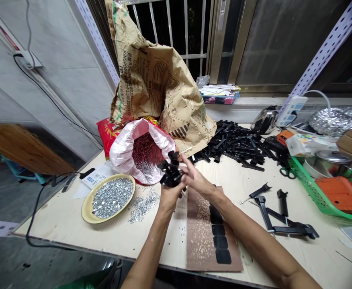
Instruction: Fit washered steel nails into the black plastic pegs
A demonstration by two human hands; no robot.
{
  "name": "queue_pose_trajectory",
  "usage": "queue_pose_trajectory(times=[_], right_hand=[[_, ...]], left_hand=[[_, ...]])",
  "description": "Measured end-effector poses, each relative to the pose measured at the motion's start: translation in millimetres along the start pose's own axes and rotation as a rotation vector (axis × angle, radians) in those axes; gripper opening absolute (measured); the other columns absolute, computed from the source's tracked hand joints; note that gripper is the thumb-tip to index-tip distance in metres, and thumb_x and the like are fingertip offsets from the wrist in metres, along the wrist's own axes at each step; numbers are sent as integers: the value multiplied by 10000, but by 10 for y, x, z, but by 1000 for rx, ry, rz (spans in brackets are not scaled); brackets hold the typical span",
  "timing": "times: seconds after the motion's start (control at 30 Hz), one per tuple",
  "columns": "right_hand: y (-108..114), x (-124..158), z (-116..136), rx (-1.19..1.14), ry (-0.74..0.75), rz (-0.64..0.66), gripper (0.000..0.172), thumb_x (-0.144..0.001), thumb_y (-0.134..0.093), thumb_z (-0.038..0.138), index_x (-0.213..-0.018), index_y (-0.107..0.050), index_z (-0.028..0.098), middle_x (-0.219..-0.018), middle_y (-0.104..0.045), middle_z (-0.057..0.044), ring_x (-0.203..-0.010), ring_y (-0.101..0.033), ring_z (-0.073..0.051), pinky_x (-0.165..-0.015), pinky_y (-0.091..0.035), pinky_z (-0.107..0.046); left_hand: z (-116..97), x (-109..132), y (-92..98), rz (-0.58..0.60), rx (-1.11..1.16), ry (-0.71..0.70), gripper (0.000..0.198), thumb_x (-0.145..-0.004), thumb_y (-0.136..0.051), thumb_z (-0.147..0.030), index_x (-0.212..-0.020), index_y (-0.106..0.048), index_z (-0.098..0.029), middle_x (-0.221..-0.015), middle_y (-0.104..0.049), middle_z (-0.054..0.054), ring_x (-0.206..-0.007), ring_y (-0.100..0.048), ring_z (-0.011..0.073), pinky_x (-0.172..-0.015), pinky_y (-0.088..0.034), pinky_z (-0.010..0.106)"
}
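My left hand (167,195) is closed around a bundle of black plastic parts (170,173), held above the table. My right hand (192,175) touches the same bundle from the right, its fingers curled against the parts. Just behind the hands stands an open pink-lined bag of thin screws (142,154). A yellow plate of small silver washers (109,198) lies to the left, with loose washers (141,203) spilled beside it. A brown board (204,237) with black pads lies under my forearms.
A heap of black plastic strips (236,144) lies at the back right. Assembled black pieces (281,218) rest on the table's right. A green basket (323,198) holds an orange box and a metal pot. A tall brown paper sack (158,84) stands behind. Scissors (286,172) lie nearby.
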State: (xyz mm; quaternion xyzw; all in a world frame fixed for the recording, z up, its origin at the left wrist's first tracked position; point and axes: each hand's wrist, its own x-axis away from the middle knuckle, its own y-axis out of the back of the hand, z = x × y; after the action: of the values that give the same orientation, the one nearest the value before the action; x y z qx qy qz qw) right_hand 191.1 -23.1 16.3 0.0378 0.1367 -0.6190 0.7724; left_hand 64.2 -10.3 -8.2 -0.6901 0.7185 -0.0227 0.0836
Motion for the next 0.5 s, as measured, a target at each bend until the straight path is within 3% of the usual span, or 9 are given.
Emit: queue_pose_trajectory(times=[0.07, 0.17, 0.27, 0.4, 0.5], right_hand=[[38, 41, -20, -123, -42, -109, 894, -767, -512, 698, -1463, -185, 241, -1408, -422, -140, -1157, -547, -243, -970, -416, -425], [114, 121, -60, -106, -56, -287, 771, -773, -572, 630, -1392, -336, 235, -1360, -465, -133, -1071, -605, -230, -954, -429, -415], [163, 211, -85, -94, -52, -399, 629, -784, -597, 574, -1274, -466, 201, -1233, -546, -121, -885, -662, -185, -878, -479, -379], [239, 278, -90, -17, -21, -500, 491, -799, -608, 515, -1150, -541, 178, -1091, -585, -80, -725, -641, -127, -768, -512, -327], [336, 295, -81, 40, -1, -547, 444, -807, -598, 503, -1101, -564, 172, -1021, -589, -53, -669, -609, -107, -688, -519, -300]], left_hand=[[-45, 19, -12, -95, 56, 26, 310, -572, -774, -324, -784, -619, -159, -729, -647, 2, -651, -612, 143, -637, -511, 285], [-101, 7, -6, -264, -56, -22, 278, -612, -755, -354, -743, -602, -162, -626, -595, -27, -537, -555, 114, -541, -474, 253], [-73, -25, -11, -352, -171, -105, 319, -617, -745, -348, -840, -616, -161, -681, -637, -3, -609, -605, 152, -595, -495, 281], [84, -24, -5, -335, -253, -226, 474, -595, -749, -312, -1017, -586, -170, -849, -685, 32, -778, -659, 197, -737, -512, 327], [158, -14, 16, -237, -319, -290, 530, -568, -759, -281, -1051, -563, -182, -822, -675, 9, -730, -652, 187, -720, -511, 323]])
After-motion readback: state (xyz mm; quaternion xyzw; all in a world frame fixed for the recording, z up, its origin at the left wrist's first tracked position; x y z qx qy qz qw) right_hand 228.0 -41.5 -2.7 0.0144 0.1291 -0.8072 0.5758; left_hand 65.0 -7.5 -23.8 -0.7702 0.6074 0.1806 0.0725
